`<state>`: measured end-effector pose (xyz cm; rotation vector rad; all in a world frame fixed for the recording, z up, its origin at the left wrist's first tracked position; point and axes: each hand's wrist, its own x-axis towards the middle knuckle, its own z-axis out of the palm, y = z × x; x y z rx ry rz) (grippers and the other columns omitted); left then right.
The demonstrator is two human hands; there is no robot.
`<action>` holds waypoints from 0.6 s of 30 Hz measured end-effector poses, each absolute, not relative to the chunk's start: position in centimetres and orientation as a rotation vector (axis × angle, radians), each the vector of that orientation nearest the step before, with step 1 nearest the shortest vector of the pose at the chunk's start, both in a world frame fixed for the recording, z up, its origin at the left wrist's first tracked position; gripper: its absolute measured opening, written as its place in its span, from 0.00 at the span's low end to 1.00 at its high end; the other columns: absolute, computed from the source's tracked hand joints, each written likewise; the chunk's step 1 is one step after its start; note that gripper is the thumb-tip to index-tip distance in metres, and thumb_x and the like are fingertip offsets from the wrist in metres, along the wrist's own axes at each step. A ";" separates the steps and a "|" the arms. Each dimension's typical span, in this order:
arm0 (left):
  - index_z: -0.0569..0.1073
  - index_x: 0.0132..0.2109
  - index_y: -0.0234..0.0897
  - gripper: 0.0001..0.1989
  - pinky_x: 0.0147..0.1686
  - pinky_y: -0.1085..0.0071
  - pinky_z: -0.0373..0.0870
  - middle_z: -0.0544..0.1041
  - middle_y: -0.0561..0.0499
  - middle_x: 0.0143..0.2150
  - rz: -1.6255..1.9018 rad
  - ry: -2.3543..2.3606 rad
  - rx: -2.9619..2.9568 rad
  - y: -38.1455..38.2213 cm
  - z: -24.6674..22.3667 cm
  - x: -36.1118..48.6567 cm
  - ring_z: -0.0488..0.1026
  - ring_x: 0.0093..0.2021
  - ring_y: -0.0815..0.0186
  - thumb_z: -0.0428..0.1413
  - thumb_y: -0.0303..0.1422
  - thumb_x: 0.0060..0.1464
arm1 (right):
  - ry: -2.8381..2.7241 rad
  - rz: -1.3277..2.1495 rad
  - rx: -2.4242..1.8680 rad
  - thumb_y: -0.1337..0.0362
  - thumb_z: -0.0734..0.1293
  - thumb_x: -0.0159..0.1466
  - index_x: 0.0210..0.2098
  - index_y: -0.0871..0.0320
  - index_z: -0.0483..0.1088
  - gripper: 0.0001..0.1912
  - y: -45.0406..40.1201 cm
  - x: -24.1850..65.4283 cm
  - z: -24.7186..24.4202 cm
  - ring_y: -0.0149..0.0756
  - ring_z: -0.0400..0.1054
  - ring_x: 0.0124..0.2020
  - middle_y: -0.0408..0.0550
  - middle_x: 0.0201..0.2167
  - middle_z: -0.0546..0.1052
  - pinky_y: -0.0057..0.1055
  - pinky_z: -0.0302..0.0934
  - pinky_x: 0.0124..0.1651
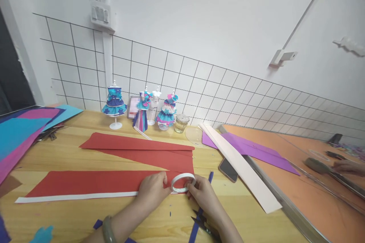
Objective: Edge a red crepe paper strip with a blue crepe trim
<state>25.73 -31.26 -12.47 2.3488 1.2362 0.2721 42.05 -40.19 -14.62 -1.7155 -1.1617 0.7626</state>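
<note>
A long red paper strip (94, 183) lies across the table, with white tape (80, 197) along its near edge. My left hand (154, 189) rests on the strip's right part, fingers bent and pressed down at the tape line; whatever they pinch is too small to make out. My right hand (201, 191) grips a white tape roll (183, 175), tilted up on its edge at the strip's right end, just right of my left hand. Behind lies a folded red paper piece (142, 145).
Dressed miniature stands (115, 102) and a glass jar (181, 123) line the back. Right are a pale strip (242, 167), purple paper (256, 149), a phone (228, 169) and another person's hand (349, 167). Black scissors (203, 224) lie by my right wrist; coloured sheets (23, 133) lie left.
</note>
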 end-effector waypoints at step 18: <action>0.71 0.39 0.36 0.20 0.32 0.61 0.68 0.78 0.43 0.36 0.101 1.312 2.528 -31.8 -11.6 27.4 0.74 0.39 0.49 0.55 0.46 0.44 | -1.125 0.713 -1.791 0.70 0.56 0.53 0.26 0.59 0.65 0.07 -40.5 43.5 -14.6 0.30 0.64 0.16 0.37 0.14 0.67 0.24 0.55 0.20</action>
